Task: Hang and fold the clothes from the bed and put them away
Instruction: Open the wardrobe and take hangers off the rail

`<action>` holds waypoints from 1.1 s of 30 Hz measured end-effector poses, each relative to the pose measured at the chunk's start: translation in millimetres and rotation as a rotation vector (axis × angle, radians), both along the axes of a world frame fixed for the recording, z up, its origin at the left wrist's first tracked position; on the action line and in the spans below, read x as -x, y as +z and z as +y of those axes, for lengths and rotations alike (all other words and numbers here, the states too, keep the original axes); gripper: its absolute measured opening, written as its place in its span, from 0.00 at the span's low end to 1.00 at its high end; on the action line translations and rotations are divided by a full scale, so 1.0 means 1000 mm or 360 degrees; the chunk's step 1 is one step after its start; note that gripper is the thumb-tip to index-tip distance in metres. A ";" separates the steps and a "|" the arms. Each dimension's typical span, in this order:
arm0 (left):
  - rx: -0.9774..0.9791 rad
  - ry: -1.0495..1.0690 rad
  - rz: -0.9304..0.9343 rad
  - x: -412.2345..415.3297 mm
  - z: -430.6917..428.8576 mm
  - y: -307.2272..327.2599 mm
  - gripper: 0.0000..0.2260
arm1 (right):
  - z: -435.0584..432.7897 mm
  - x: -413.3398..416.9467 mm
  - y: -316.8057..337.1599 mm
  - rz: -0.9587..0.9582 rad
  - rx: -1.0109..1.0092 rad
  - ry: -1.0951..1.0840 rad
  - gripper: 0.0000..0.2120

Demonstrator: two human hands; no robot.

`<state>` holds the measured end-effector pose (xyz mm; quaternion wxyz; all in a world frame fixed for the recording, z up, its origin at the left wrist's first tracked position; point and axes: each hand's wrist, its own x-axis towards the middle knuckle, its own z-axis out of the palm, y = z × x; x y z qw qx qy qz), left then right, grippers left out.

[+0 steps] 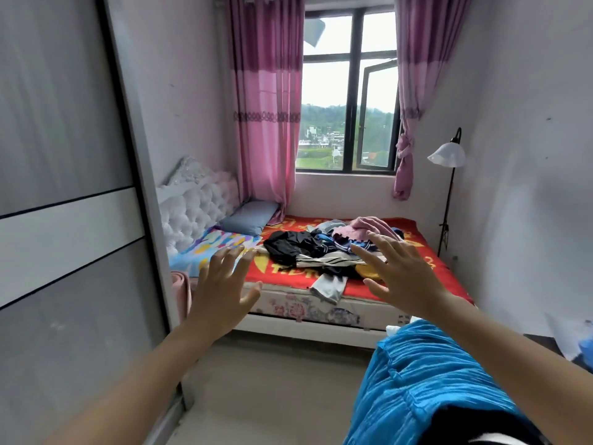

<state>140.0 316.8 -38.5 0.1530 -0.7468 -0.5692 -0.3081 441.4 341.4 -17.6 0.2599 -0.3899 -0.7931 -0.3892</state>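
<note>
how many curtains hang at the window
2: a pink curtain hanging loose on the window's left side, reaching the bed, and a second pink curtain on the right, tied in a knot partway down. None appear hidden.

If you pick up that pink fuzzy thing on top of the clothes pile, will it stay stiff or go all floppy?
Probably floppy: the pink garment lies crumpled in soft folds on the clothes pile, so it should droop from whichever hand lifts it. It looks light, being cloth. It may drag neighbouring clothes along, since it rests bunched against them.
</note>
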 end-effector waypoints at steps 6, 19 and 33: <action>0.0022 0.0237 -0.0116 0.042 0.035 -0.007 0.33 | 0.066 0.042 -0.015 -0.0049 0.0030 0.0116 0.33; 0.0003 0.0319 -0.0327 0.139 0.184 -0.027 0.37 | 0.220 0.130 0.002 -0.0094 0.0056 0.0132 0.33; 0.0264 0.0312 -0.0303 0.110 0.365 -0.099 0.33 | 0.409 0.100 -0.065 -0.0289 0.0380 0.0008 0.35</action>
